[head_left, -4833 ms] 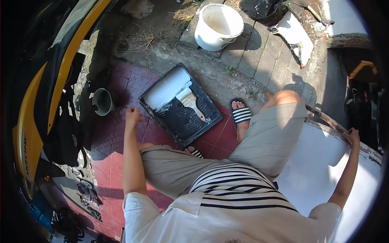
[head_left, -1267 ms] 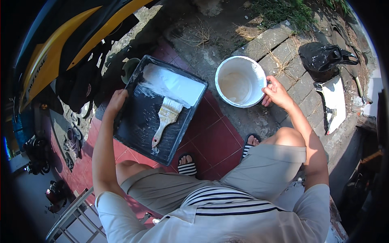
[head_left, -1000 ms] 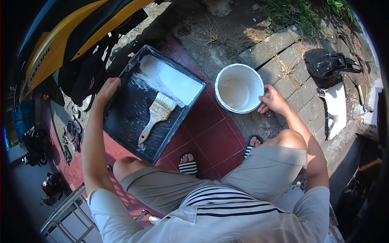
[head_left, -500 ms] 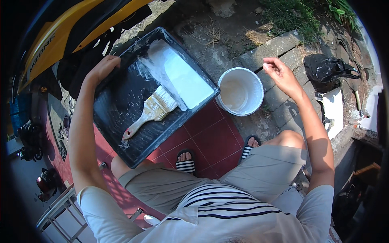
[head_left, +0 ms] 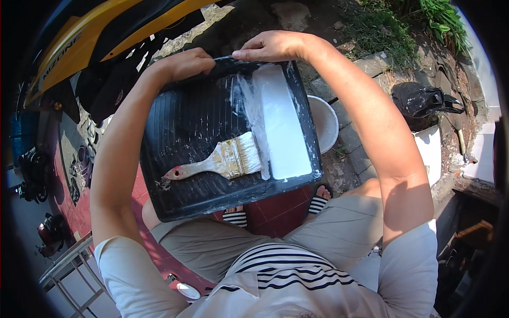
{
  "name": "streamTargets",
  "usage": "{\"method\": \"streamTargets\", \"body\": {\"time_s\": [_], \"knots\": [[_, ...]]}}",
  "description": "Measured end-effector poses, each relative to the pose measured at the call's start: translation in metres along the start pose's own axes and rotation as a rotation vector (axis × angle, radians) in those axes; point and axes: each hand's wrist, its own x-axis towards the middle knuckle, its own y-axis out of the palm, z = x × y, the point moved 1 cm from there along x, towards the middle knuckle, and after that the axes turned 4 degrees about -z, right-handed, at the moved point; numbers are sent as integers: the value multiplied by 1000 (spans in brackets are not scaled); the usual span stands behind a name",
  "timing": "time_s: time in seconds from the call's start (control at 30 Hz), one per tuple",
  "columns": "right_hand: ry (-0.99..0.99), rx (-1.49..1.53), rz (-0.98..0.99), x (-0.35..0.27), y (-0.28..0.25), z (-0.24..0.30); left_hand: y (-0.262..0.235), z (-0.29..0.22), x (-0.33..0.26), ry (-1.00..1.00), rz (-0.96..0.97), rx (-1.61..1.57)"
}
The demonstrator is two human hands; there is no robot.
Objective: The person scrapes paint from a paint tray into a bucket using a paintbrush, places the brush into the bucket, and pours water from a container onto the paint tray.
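A black paint tray (head_left: 185,122) is held up over my lap, its far edge gripped by both hands. My left hand (head_left: 190,64) is closed on the far rim toward the left. Farther right on the same rim, my right hand (head_left: 270,46) grips with the thumb on the near side and its fingers hidden behind. White paint (head_left: 283,127) pools along the tray's right side. A flat paintbrush (head_left: 222,159) with a wooden handle and white-coated bristles lies in the tray, bristles toward the paint. Partly behind the tray's right edge stands a white bucket (head_left: 327,126).
A yellow and black vehicle body (head_left: 79,53) fills the upper left. Red tiles (head_left: 273,209) lie under my striped sandals (head_left: 318,199). To the right are a black plastic bag (head_left: 424,100), paving blocks and grass (head_left: 384,34). A metal rail (head_left: 74,265) stands at lower left.
My right hand has moved left from beside the bucket onto the tray's far rim. The tray has turned and shifted right, now covering part of the bucket. My left hand moved right with it.
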Motion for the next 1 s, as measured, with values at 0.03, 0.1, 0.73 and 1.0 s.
{"method": "streamTargets", "body": {"time_s": [0.03,0.1,0.73,1.0], "knots": [[39,11,74,1,-1,2,-1,-10,1,81,31,50],[64,16,103,3,1,2,-3,-21,5,180,106,165],[-2,242,-82,-27,20,-24,-10,-62,25,58,86,129],[-20,192,-164,-31,6,-47,-35,-58,-12,308,-681,212]]}}
